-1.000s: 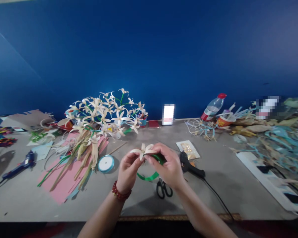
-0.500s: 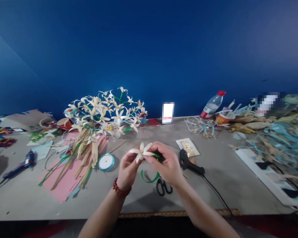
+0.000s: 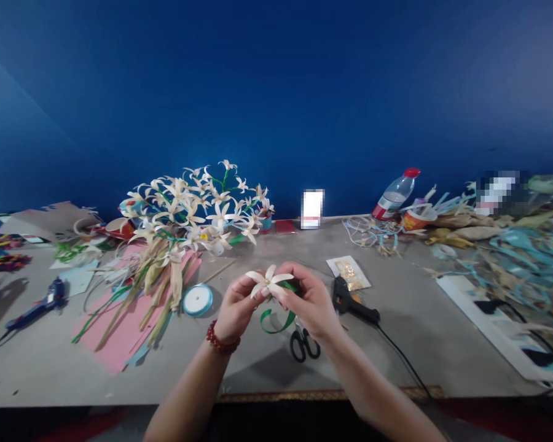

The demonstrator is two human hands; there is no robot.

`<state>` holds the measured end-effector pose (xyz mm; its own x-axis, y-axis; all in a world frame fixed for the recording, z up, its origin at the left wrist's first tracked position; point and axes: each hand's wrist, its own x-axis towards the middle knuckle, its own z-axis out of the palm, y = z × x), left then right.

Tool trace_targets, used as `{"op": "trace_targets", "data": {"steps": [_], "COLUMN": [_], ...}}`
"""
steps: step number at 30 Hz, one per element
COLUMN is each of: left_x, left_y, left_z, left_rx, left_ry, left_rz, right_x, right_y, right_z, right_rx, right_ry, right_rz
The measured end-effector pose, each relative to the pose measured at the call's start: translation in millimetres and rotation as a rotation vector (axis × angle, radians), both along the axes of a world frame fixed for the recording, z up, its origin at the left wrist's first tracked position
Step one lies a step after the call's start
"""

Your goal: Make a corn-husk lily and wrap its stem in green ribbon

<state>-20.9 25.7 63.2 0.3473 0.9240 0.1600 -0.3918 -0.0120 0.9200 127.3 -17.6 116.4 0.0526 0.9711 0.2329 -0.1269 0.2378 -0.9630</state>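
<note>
A white artificial flower (image 3: 270, 280) with long narrow petals is held between my two hands above the table. My left hand (image 3: 236, 302), with a red bead bracelet at the wrist, is closed on the flower's base from the left. From the right, my right hand (image 3: 311, 301) pinches green tape (image 3: 276, 328) beside the flower; a loop of it hangs below. The exact grip of the fingertips is partly hidden by petals. Under my right hand lie black-handled scissors (image 3: 305, 345). Left of my hands is a ribbon spool (image 3: 198, 300).
A bunch of finished white flowers (image 3: 221, 209) stands at the back left, with dried husks (image 3: 154, 288) on pink paper (image 3: 113, 344). A black glue gun (image 3: 352, 304) lies right, a blue one (image 3: 39, 307) left. A power strip (image 3: 483, 325) and a bottle (image 3: 394, 196) are further right.
The flower has turned and shifted slightly right, its petals spread more toward me. The green loop below has changed shape a little. Both hands keep their hold.
</note>
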Motion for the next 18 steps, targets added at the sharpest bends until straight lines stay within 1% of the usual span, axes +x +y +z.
{"op": "trace_targets", "data": {"steps": [7, 11, 15, 18], "left_x": [-3, -4, -1, 3], "left_y": [3, 4, 1, -2], "left_z": [3.0, 4.9, 8.9, 12.4], "left_rx": [-0.013, -0.022, 0.009, 0.001], "left_ry": [0.0, -0.012, 0.014, 0.004], "left_rz": [-0.046, -0.082, -0.017, 0.034], "right_x": [2, 3, 1, -1], "right_y": [3, 5, 7, 8], "right_z": [-7.0, -8.8, -8.0, -7.5], "right_rx": [-0.028, -0.027, -0.021, -0.016], "right_ry": [0.067, 0.05, 0.043, 0.037], "right_rz": [0.069, 0.066, 0.014, -0.011]}}
